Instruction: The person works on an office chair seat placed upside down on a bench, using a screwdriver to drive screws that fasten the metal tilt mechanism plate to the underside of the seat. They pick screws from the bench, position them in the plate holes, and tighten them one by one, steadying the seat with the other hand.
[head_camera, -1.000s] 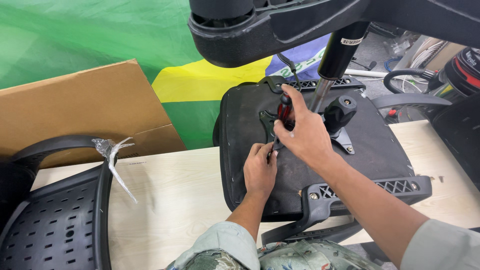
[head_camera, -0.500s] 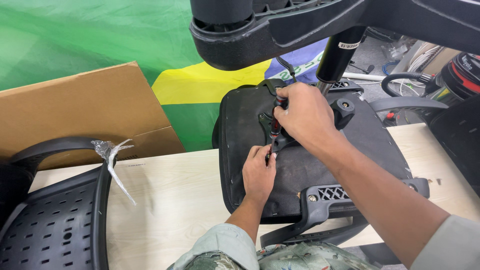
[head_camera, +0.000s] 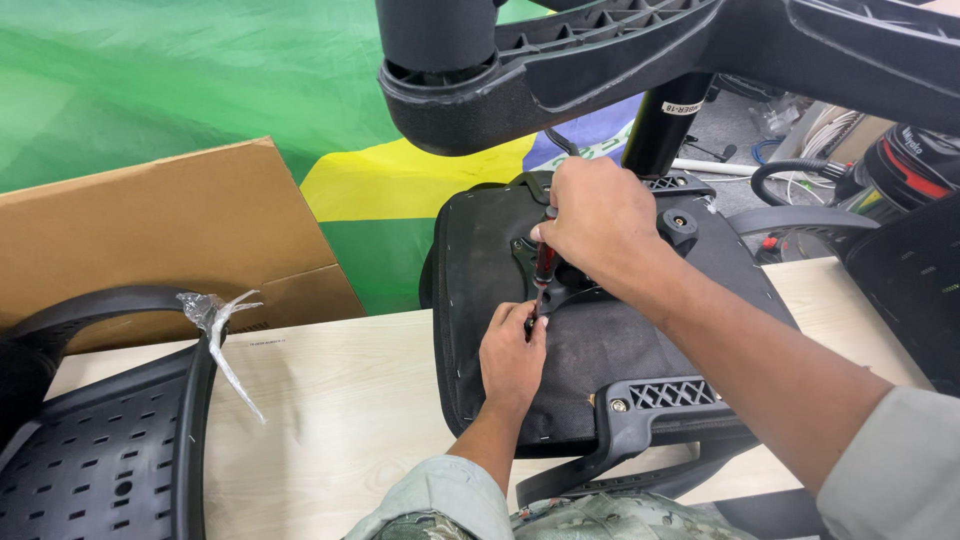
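Right hand (head_camera: 598, 222) grips screwdriver (head_camera: 544, 270); left hand (head_camera: 512, 352) steadies its tip on seat underside (head_camera: 610, 345)

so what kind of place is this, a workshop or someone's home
Most likely a furniture assembly workshop, not a home. An upturned chair seat lies on a wooden table, a loose chair back beside it, with a cardboard box and hoses behind.
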